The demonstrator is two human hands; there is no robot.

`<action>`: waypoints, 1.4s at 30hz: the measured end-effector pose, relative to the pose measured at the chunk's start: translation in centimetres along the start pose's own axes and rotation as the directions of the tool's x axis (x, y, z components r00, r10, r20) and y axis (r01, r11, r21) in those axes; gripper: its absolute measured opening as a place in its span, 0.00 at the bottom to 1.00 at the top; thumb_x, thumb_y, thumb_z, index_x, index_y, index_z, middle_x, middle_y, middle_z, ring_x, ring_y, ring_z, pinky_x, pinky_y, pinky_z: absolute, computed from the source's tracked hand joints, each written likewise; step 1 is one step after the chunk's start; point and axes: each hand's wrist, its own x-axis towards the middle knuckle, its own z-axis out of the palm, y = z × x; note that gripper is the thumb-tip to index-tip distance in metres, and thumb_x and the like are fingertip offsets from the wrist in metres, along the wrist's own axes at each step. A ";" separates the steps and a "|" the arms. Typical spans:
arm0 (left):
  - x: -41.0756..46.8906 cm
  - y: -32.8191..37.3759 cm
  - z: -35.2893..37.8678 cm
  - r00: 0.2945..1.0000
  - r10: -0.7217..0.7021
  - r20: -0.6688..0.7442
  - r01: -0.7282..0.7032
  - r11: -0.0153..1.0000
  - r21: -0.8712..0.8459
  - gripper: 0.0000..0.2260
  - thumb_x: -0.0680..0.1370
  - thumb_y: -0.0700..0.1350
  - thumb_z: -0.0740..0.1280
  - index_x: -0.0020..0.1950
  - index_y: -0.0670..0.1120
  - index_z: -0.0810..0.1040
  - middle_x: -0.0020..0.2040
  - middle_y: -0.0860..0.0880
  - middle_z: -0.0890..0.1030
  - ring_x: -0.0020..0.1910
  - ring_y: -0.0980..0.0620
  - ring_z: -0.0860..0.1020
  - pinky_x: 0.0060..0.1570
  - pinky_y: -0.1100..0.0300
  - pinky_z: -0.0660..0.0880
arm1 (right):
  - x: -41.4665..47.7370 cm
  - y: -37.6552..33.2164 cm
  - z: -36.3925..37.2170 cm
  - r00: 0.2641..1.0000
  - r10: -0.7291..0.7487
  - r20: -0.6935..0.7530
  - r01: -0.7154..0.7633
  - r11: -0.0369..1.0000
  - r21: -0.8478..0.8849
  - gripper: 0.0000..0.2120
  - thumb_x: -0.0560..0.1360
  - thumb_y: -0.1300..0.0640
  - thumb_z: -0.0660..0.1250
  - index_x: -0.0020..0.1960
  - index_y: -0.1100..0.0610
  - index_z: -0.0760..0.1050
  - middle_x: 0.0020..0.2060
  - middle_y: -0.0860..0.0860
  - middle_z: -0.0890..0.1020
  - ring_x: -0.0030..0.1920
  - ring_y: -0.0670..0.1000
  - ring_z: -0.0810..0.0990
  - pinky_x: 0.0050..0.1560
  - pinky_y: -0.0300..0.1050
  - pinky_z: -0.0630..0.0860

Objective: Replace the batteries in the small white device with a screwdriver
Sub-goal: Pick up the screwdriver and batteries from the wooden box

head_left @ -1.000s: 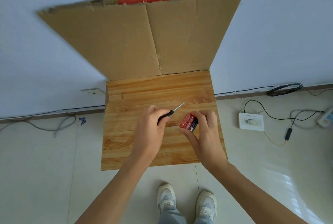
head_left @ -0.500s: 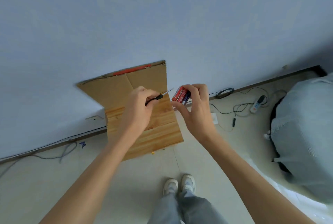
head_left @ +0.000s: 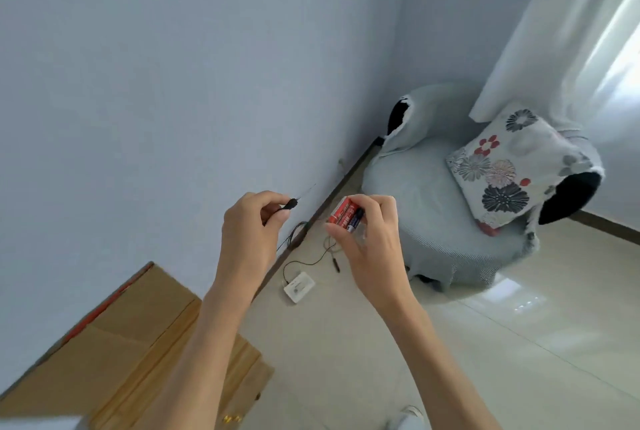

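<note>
Wall point(head_left: 173, 66) filling most of the view, armchair point(head_left: 450, 222) with a flowered cushion point(head_left: 498, 166) in the corner, cardboard point(head_left: 104, 336) and wooden board point(head_left: 221, 391) low at the left, well below both hands. Both arms raised in mid-air, away from the board. Right hand point(head_left: 370, 242) curled shut around the batteries point(head_left: 346, 215), red ones pinched between thumb below and fingertips above, ends poking out toward the left. Left hand point(head_left: 249, 232) closed on the screwdriver point(head_left: 289, 205), dark handle nipped between thumb and forefinger, thin blade pointing up and right, near the batteries but apart from them. Small white box point(head_left: 299, 287) with a cord on the floor by the wall; cannot tell whether that is the device. Judged to be mid-swap, batteries in hand. Next move likely calls for bringing the hands back down and finding the open compartment.
</note>
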 end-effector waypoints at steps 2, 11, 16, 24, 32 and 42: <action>1.3 4.2 3.8 0.995 0.078 0.070 -0.076 0.996 -0.036 0.09 0.80 0.39 0.74 0.55 0.52 0.88 0.49 0.56 0.86 0.47 0.61 0.83 0.50 0.67 0.77 | 0.7 1.6 -4.8 0.996 0.021 -0.083 -0.023 1.000 -0.020 0.22 0.80 0.49 0.76 0.69 0.55 0.75 0.60 0.47 0.70 0.63 0.50 0.74 0.68 0.37 0.71; 3.7 24.4 24.8 0.882 0.360 0.306 -0.314 0.930 -0.190 0.10 0.80 0.40 0.75 0.60 0.50 0.88 0.50 0.56 0.85 0.46 0.63 0.83 0.52 0.67 0.80 | 1.9 11.5 -28.1 0.910 0.095 -0.404 -0.167 0.975 -0.147 0.24 0.80 0.45 0.75 0.70 0.55 0.75 0.61 0.48 0.69 0.63 0.53 0.75 0.67 0.52 0.78; 1.7 34.1 35.7 0.752 0.489 0.443 -0.394 0.871 -0.292 0.10 0.80 0.39 0.75 0.61 0.47 0.88 0.49 0.53 0.85 0.47 0.57 0.85 0.53 0.64 0.80 | 0.1 15.4 -39.6 0.812 0.145 -0.566 -0.283 0.945 -0.164 0.24 0.80 0.47 0.76 0.70 0.56 0.76 0.61 0.49 0.70 0.61 0.52 0.76 0.61 0.43 0.78; -2.3 46.3 49.3 0.489 0.615 0.619 -0.456 0.785 -0.419 0.07 0.81 0.38 0.72 0.57 0.47 0.86 0.48 0.49 0.84 0.44 0.52 0.86 0.52 0.58 0.83 | -3.2 19.7 -53.1 0.611 0.167 -0.774 -0.444 0.881 -0.161 0.24 0.80 0.43 0.75 0.70 0.53 0.75 0.62 0.47 0.70 0.61 0.50 0.75 0.62 0.47 0.79; -4.8 56.3 60.4 0.257 0.644 0.721 -0.361 0.756 -0.546 0.09 0.82 0.38 0.70 0.50 0.52 0.84 0.39 0.48 0.87 0.37 0.51 0.86 0.47 0.59 0.80 | -4.6 23.9 -63.4 0.409 0.182 -0.894 -0.579 0.809 -0.100 0.24 0.79 0.45 0.76 0.71 0.52 0.75 0.61 0.46 0.70 0.60 0.40 0.74 0.58 0.26 0.70; -6.8 70.2 74.4 -0.051 0.747 0.663 -0.339 0.612 -0.715 0.09 0.81 0.36 0.69 0.45 0.47 0.87 0.34 0.50 0.84 0.36 0.55 0.85 0.39 0.73 0.74 | -2.9 29.4 -77.0 0.131 0.061 -0.989 -0.684 0.728 -0.046 0.22 0.80 0.43 0.74 0.70 0.48 0.74 0.60 0.39 0.68 0.64 0.36 0.72 0.61 0.24 0.70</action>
